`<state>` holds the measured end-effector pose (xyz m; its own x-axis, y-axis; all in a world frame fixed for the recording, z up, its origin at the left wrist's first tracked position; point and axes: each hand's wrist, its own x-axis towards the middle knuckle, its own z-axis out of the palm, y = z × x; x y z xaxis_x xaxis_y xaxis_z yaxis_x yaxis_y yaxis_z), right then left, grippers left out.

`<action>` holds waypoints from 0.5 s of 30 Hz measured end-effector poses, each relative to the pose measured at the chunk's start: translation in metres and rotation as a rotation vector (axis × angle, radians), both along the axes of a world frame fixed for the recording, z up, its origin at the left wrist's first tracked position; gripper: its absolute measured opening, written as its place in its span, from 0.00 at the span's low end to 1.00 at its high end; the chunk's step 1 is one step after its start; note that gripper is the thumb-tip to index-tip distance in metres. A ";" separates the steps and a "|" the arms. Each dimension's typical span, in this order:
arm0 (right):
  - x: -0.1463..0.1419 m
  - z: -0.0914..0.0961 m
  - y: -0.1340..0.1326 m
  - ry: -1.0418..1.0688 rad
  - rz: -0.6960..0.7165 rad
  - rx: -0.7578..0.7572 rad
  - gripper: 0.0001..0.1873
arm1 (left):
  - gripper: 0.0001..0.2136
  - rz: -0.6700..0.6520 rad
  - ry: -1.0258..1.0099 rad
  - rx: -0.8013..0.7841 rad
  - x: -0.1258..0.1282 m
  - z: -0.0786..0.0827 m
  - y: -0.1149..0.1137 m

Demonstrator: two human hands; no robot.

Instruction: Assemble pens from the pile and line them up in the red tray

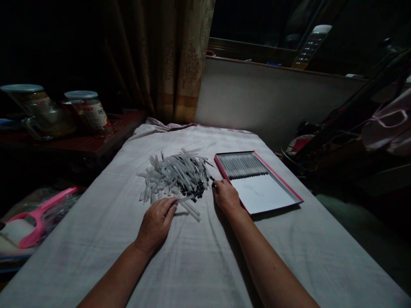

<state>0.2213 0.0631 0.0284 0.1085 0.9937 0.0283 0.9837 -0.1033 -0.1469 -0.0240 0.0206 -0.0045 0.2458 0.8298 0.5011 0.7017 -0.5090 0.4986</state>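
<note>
My left hand [158, 218] is closed on a translucent pen barrel [186, 199], which points to the right. Two more barrels [191, 209] lie on the cloth just beyond its fingertips. My right hand [226, 195] pinches a thin dark pen refill [211, 176] by its end; the fingers partly hide it. Between and beyond both hands spreads a loose pile of translucent pen parts [173, 171], with black caps or tips [195, 188] along its near right side. By my right wrist lies a shallow red-edged box [279, 167], with a row of black-tipped pens [242, 164] in its far half.
A pale checked cloth [199, 265] covers the table. On the left, a dark side table [105, 143] bears a glass jug [48, 115] and a lidded jar [91, 112]. A pink plastic handle [38, 214] lies lower left. Behind are a curtain [180, 64] and a white wall [244, 94].
</note>
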 end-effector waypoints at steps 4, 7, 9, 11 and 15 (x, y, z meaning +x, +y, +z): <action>0.000 -0.002 -0.004 0.023 0.025 0.032 0.12 | 0.14 0.026 -0.011 -0.002 -0.001 0.000 0.001; 0.000 -0.002 -0.008 0.057 0.019 0.059 0.13 | 0.14 0.056 -0.037 -0.020 -0.001 0.003 0.001; -0.001 0.000 -0.012 0.079 0.014 0.086 0.15 | 0.14 0.084 -0.078 -0.025 -0.002 0.005 0.001; -0.005 0.001 -0.016 0.103 0.029 0.116 0.14 | 0.15 0.135 -0.145 -0.033 -0.004 0.008 0.001; -0.024 0.003 -0.022 0.174 0.149 0.156 0.12 | 0.16 0.256 -0.272 -0.125 -0.009 0.011 0.002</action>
<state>0.1977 0.0411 0.0312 -0.0220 0.9841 0.1764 0.9451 0.0780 -0.3174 -0.0326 0.0228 0.0061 -0.1053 0.9059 0.4102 0.6315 -0.2577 0.7313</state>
